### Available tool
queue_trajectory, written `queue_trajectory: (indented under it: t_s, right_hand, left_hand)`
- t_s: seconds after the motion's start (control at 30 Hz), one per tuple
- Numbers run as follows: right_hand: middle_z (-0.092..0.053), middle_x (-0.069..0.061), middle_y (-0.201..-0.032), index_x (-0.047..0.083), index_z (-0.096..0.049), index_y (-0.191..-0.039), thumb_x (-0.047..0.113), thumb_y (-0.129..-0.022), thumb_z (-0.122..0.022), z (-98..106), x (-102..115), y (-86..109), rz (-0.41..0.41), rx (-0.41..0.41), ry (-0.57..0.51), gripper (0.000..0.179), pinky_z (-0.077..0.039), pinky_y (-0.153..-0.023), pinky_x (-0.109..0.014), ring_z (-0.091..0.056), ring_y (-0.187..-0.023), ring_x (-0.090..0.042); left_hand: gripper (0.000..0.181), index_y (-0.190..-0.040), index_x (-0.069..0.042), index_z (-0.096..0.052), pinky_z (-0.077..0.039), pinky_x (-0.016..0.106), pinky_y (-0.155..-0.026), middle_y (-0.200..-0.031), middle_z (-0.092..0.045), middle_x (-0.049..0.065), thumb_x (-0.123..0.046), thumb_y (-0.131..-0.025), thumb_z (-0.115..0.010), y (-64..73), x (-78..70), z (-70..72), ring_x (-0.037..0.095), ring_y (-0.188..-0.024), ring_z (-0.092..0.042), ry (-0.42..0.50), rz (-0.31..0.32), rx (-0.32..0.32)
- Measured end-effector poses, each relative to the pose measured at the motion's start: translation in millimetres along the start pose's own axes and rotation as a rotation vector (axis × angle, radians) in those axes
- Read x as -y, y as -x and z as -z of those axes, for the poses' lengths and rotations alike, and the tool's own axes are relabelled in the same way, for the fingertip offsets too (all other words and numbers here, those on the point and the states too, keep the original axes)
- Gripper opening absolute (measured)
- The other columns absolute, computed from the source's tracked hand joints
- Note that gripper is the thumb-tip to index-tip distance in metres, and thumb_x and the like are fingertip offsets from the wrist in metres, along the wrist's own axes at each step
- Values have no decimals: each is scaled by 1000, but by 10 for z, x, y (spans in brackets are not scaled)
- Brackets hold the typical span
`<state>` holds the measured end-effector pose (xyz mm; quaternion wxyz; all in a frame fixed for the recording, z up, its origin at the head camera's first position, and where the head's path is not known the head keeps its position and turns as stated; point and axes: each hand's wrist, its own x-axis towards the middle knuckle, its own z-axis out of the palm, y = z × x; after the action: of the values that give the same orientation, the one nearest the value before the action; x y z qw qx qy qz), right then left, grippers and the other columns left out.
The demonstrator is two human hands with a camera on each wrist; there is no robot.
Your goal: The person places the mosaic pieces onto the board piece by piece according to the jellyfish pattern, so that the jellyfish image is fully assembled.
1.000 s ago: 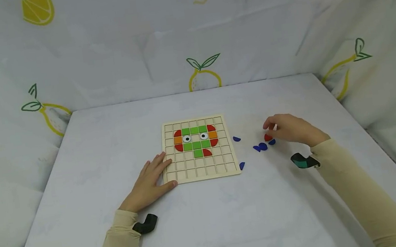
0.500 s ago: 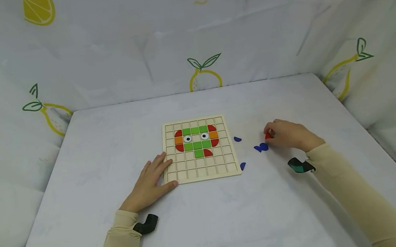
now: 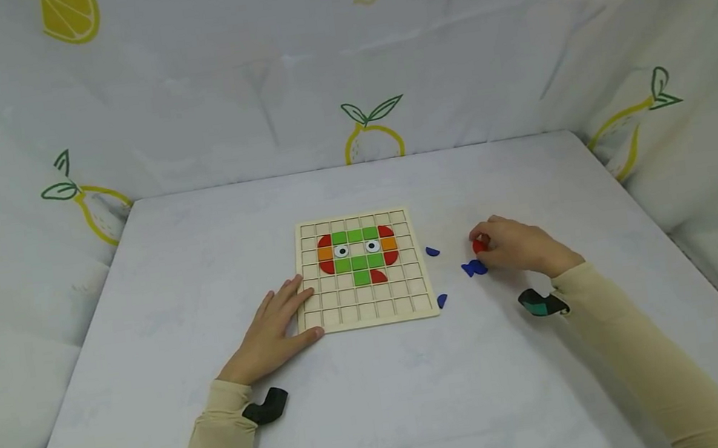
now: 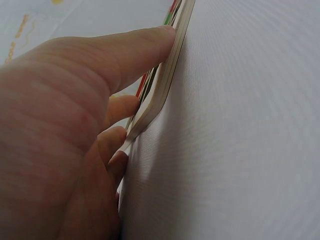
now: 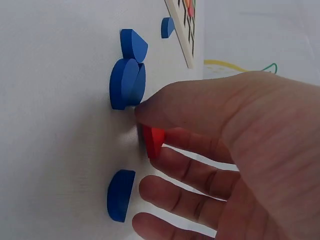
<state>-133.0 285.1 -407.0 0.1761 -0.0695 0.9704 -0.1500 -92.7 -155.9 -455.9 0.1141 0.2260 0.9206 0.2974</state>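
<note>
A wooden grid board (image 3: pixel 367 313) lies on the white-covered table, with red, green and orange tiles and two eye tiles set in its upper part. My left hand (image 3: pixel 270 337) rests on the board's left edge and lower left corner, fingers spread; in the left wrist view the thumb (image 4: pixel 145 47) lies along the rim. My right hand (image 3: pixel 519 243), to the right of the board, pinches a red rounded tile (image 5: pixel 154 140) between thumb and fingers, close over the table. Touching blue tiles (image 5: pixel 124 82) lie near its thumb, and another blue tile (image 5: pixel 120 196) sits below its fingers.
One blue tile (image 3: pixel 432 251) lies just off the board's right edge, and another blue tile (image 3: pixel 442 301) by its lower right corner. A white cloth wall (image 3: pixel 217 107) with lemon prints rises behind the table.
My right hand has come down onto the red tile, taken it between thumb and fingers, and shifted slightly left with it. My left hand stays on the board.
</note>
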Motion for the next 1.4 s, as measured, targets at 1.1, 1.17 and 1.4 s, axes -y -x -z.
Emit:
queue_trajectory:
  t_s: [1.1, 1.17, 1.4]
  right_hand:
    - [-65, -9, -119, 8, -68, -126, 18, -95, -69, 76, 494, -199, 188, -105, -12, 32, -59, -89, -44, -60, -105, -28]
    - [-65, -7, -118, 10, -68, -126, 18, -95, -69, 85, 586, -239, 204, -107, -27, 32, -59, -89, -43, -60, -103, -27]
    - [-64, -3, -120, 16, -67, -128, 22, -97, -68, 87, 960, -365, 259, -75, -67, 32, -58, -88, -41, -59, -102, -24]
  left_hand:
    - [76, -155, -13, -42, -6, 50, -131, -171, -20, 6, -40, -91, -73, 0, 5, 4, 29, -159, -14, 11, 2, -1]
    - [76, -155, -13, -42, -6, 50, -131, -171, -20, 6, -41, -91, -73, -3, 9, 3, 29, -159, -14, 8, -3, -3]
    - [76, -155, -13, -43, -6, 49, -131, -171, -20, 5, -42, -91, -73, -8, 33, 1, 28, -159, -15, 1, -5, -4]
